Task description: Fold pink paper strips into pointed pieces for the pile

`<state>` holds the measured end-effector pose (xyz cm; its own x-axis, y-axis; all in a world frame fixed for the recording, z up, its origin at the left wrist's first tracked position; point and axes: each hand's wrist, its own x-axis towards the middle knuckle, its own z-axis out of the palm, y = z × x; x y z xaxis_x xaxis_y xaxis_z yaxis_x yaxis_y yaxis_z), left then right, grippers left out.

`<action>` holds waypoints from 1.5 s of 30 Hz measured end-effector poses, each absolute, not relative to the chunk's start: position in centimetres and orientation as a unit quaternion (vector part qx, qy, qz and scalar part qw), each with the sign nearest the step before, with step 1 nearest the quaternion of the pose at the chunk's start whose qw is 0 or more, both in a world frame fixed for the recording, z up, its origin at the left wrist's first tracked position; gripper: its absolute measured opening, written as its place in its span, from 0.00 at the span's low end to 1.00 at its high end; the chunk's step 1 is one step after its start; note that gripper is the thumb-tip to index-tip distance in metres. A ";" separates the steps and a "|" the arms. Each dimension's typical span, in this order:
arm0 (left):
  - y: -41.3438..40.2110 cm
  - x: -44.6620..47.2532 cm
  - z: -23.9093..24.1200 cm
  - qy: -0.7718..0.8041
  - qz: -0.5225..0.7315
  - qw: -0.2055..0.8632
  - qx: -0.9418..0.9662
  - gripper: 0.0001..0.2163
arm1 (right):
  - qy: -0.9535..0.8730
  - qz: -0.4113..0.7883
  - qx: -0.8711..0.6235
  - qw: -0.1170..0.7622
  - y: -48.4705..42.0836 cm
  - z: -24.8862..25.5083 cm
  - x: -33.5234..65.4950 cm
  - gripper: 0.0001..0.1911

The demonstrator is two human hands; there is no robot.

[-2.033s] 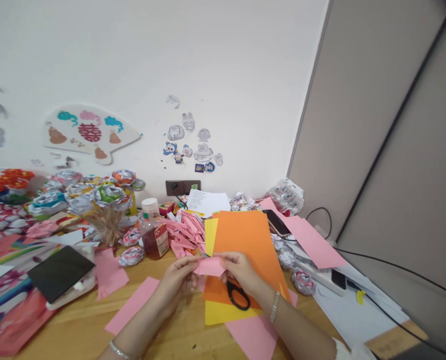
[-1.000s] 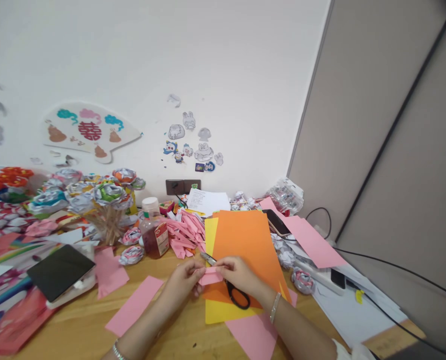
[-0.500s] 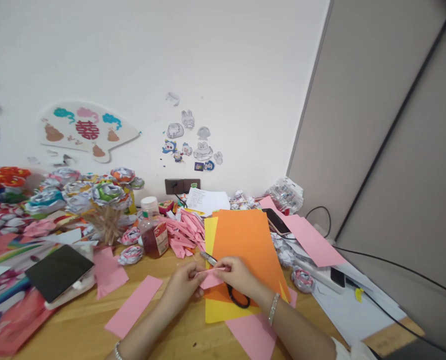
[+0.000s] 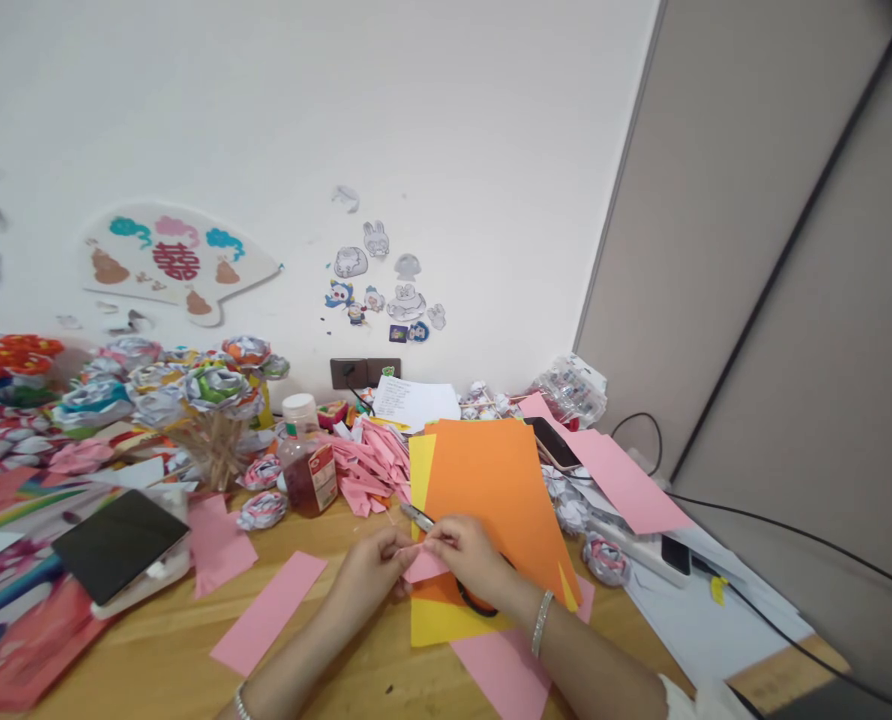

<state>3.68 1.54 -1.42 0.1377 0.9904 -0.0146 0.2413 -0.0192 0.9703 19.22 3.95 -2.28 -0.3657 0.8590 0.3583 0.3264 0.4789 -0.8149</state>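
Note:
Between both hands is a small piece of pink paper (image 4: 425, 567), pinched along its upper edge. My left hand (image 4: 375, 572) has thumb and fingers closed on its left end. Thumb and fingers of my right hand (image 4: 462, 553) grip the same edge close beside the left thumb. Beneath the right hand lies a pair of scissors (image 4: 418, 517) with black handles, partly covered by that hand. They rest on orange sheets (image 4: 491, 465) stacked over yellow sheets (image 4: 432, 625). A pink paper strip (image 4: 268, 613) lies on the table left of my left forearm.
A heap of folded pink paper strips (image 4: 367, 460) lies behind the hands, next to a bottle of dark liquid (image 4: 307, 465). Paper flowers (image 4: 213, 390) stand at the left, near a black tablet (image 4: 122, 552). A power strip (image 4: 637, 553) and cables lie right.
My right hand has shifted slightly left along the paper's upper edge, so the two hands' fingertips are now closer together. The pink paper stays held by both hands.

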 end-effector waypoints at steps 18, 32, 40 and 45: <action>2.7 2.3 -2.1 0.508 0.401 0.501 0.574 0.15 | -0.677 0.460 -0.382 0.429 5.6 -2.5 20.7 0.09; 1.7 3.1 -0.4 0.515 0.347 0.299 0.724 0.18 | -0.683 0.485 -0.338 0.429 4.5 -2.1 19.8 0.10; 2.4 2.2 -0.6 0.533 0.418 0.272 0.683 0.10 | -0.698 0.493 -0.338 0.395 4.7 -3.9 19.4 0.12; 2.7 2.4 -1.1 0.532 0.431 0.293 0.667 0.09 | -0.683 0.497 -0.342 0.411 4.8 -3.5 19.5 0.15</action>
<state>2.37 2.66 -1.11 0.0618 0.9626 0.2639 0.4579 -0.2623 0.8494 19.51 4.80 -3.54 -0.4285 0.8762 0.2208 0.0589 0.2710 -0.9608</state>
